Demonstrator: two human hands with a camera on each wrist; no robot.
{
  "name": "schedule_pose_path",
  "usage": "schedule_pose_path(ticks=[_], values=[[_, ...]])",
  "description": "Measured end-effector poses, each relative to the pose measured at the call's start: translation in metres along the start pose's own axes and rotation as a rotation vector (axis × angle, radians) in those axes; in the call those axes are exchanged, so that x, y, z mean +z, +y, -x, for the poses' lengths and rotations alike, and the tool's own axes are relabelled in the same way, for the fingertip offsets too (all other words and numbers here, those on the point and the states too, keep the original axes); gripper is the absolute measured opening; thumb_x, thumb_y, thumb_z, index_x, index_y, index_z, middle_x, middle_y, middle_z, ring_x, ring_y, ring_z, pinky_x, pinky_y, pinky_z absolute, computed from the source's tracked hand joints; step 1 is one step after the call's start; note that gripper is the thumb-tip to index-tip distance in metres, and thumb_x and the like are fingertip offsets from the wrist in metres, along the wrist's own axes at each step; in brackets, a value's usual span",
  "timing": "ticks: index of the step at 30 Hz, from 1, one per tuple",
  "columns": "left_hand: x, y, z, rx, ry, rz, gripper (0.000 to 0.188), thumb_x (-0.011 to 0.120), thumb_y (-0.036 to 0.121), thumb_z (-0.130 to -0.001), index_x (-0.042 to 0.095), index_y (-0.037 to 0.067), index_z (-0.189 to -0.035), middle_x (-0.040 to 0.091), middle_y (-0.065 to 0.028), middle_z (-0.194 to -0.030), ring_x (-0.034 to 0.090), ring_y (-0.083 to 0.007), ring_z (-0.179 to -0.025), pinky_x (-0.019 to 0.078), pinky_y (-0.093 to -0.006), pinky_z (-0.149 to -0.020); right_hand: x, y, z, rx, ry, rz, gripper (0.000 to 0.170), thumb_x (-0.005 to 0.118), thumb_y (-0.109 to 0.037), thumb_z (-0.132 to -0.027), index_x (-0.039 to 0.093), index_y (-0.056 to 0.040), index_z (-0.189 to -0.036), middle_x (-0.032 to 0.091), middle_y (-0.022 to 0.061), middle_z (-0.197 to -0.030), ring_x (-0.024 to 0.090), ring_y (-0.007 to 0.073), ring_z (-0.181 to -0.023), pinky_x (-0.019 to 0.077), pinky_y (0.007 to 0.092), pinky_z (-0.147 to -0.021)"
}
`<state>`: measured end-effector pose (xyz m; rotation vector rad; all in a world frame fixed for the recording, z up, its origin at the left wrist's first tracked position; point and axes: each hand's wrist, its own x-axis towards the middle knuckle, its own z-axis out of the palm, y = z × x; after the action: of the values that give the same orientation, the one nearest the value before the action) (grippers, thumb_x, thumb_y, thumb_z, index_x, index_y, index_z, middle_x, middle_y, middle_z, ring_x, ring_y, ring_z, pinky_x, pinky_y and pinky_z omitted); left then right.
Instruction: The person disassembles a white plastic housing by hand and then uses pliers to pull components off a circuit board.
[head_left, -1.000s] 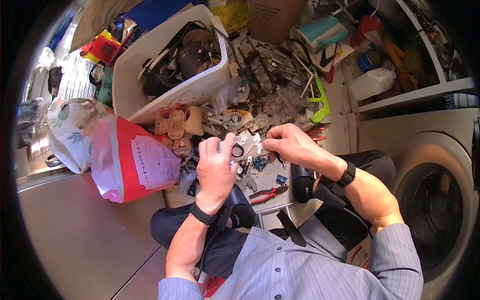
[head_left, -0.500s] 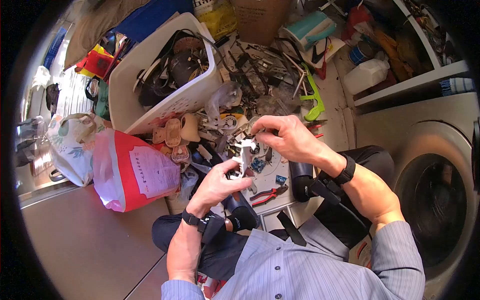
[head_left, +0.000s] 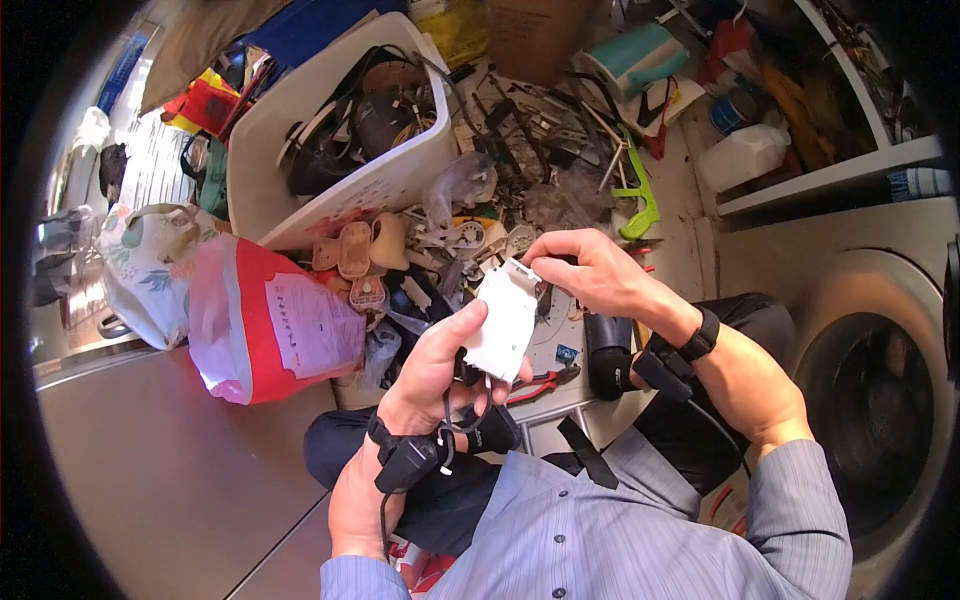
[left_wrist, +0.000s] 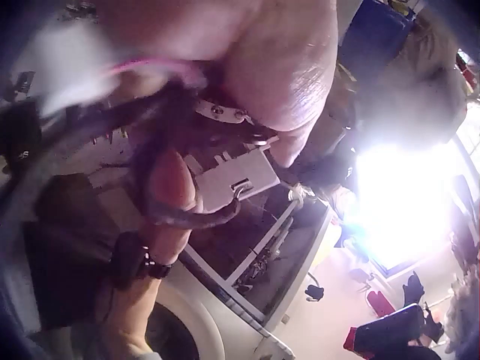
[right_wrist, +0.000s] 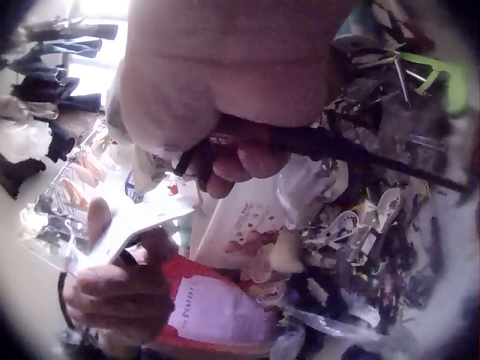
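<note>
My left hand [head_left: 432, 365] holds a white plastic casing [head_left: 503, 335], thumb along one edge and fingers underneath, its smooth face up. A thin cord hangs below this hand. At the casing's far end is my right hand [head_left: 595, 275], fingers curled and fingertips right at the edge. In the right wrist view a dark, slim, tapering tool [right_wrist: 360, 154] sticks out of the curled right fingers; its exact kind is blurred. The left wrist view shows the casing's end [left_wrist: 238, 180] with a small slot. Red-handled pliers [head_left: 545, 386] lie below the casing, partly hidden by the left hand.
A white bin [head_left: 345, 195] of cables stands at the back left, beside a red and white bag [head_left: 300, 330]. Loose parts and scrap cover the floor ahead, with a green plastic piece [head_left: 640, 195]. A washing machine [head_left: 860, 400] stands at the right.
The left hand has rolled palm-up, turning the casing from its hollow inner side, through edge-on, to its smooth face. The right hand has stayed near the casing's far end.
</note>
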<state>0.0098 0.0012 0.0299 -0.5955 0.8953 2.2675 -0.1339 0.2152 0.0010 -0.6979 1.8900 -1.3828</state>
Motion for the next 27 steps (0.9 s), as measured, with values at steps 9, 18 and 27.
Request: schedule_pose_path(ticks=[9, 18, 27], values=[[0.013, 0.002, 0.003, 0.005, 0.029, 0.1, 0.065, 0.04, 0.061, -0.105, 0.055, 0.005, -0.135, 0.073, -0.0268, -0.09, 0.07, -0.0246, -0.054, 0.0553, -0.0298, -0.038, 0.006, -0.004, -0.001, 0.071, -0.095, 0.01, 0.032, 0.06, -0.022, -0.095, 0.07, 0.0031, -0.113, 0.073, 0.0144, -0.093, 0.067, 0.0195, -0.088, 0.0527, 0.0346, -0.084], [0.015, 0.005, 0.01, 0.021, 0.053, 0.168, 0.062, 0.041, 0.059, -0.106, 0.055, 0.006, -0.133, 0.072, -0.0265, -0.086, 0.068, -0.0235, -0.051, 0.0559, -0.0313, -0.037, 0.013, 0.009, -0.005, 0.324, -0.139, -0.449, 0.029, 0.068, -0.022, -0.096, 0.074, -0.0003, -0.113, 0.065, 0.0009, -0.075, 0.053, 0.0073, -0.062, 0.0404, 0.0252, -0.056], [0.017, 0.001, 0.013, -0.019, -0.026, 0.177, 0.059, 0.043, 0.054, -0.107, 0.053, 0.002, -0.133, 0.072, -0.0246, -0.083, 0.067, -0.0247, -0.05, 0.0561, -0.0333, -0.041, 0.024, 0.021, -0.008, 0.34, -0.156, -0.656, 0.019, 0.071, -0.017, -0.094, 0.07, -0.0027, -0.106, 0.054, -0.0016, -0.064, 0.045, 0.0064, -0.052, 0.0286, 0.0233, -0.047]])
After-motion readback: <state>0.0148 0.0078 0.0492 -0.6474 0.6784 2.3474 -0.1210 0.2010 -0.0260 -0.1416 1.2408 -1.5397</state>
